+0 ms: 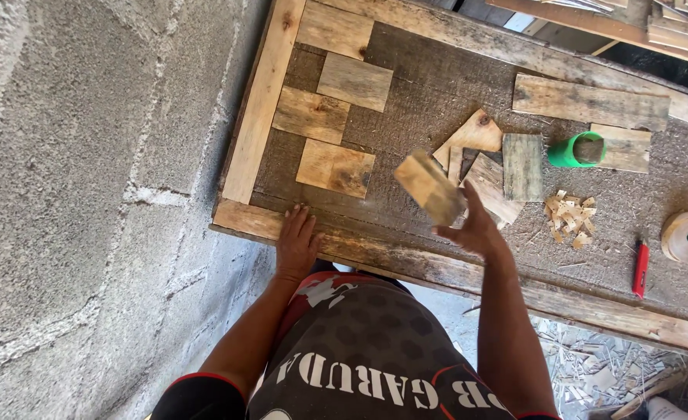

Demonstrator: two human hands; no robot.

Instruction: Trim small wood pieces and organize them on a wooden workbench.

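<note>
My right hand (472, 228) holds a short rectangular wood piece (429, 187) lifted above the brown board (430, 101). My left hand (296, 243) lies flat, fingers spread, on the board's near plank frame (406, 260). Several flat wood pieces (335, 167) are laid in a stepped pattern at the board's left part, beside the left frame plank (260, 109). Loose cut pieces (480, 152) lie just beyond my right hand.
A green cup (576, 150) stands on the board at the right, next to a long plank (589, 101). Small wood chips (569, 217), a red cutter (640, 269) and a tape roll (686, 237) lie to the right. A grey block wall (87, 194) runs along the left.
</note>
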